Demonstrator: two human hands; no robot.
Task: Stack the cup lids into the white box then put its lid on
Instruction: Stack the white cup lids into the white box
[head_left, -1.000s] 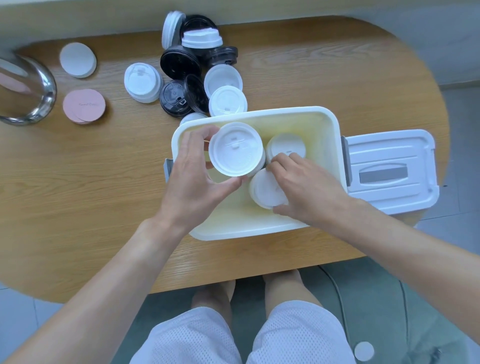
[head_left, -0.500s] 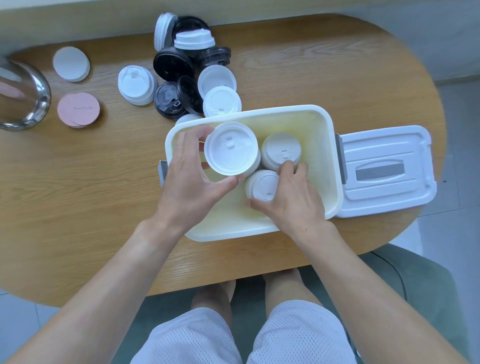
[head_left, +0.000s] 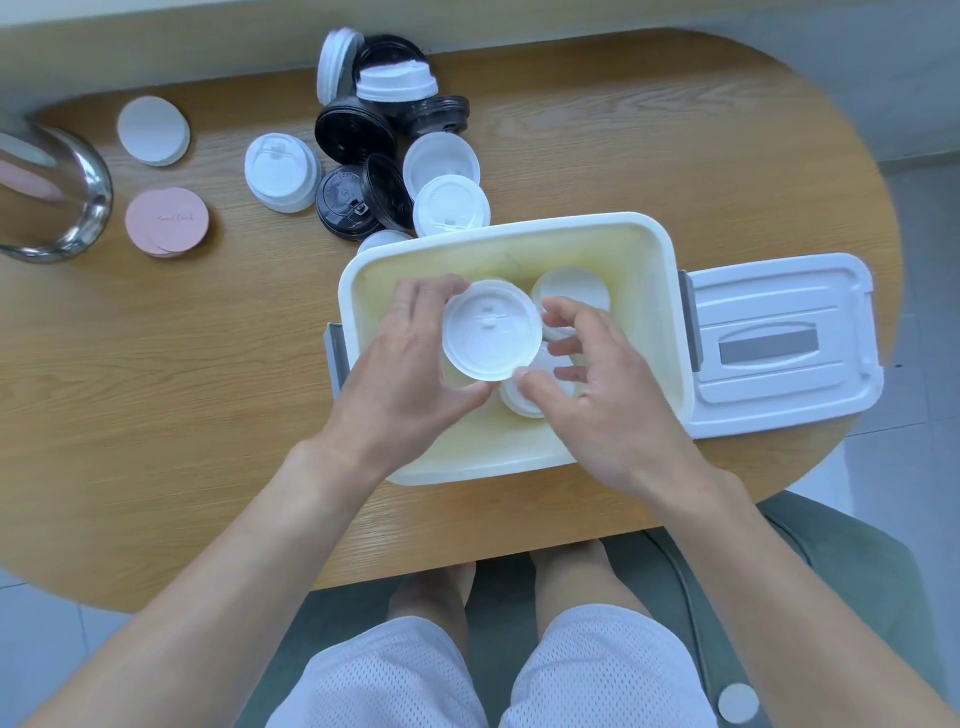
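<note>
The white box sits open on the table in front of me. My left hand holds a stack of white cup lids over the box's left half. My right hand hovers with fingers apart at the stack's right edge, fingertips touching it. Under that hand a white lid stack rests in the box, and another white stack stands behind it. Several black and white loose lids lie piled beyond the box. The box's own lid lies flat to the right.
A metal bowl stands at the far left edge. Pink discs and a white disc lie near it. The wooden table ends just below the box; my knees and a green chair show beneath.
My right hand lifted off the lower lid stack in the box and came up to the right edge of the stack in my left hand, which shifted slightly right.
</note>
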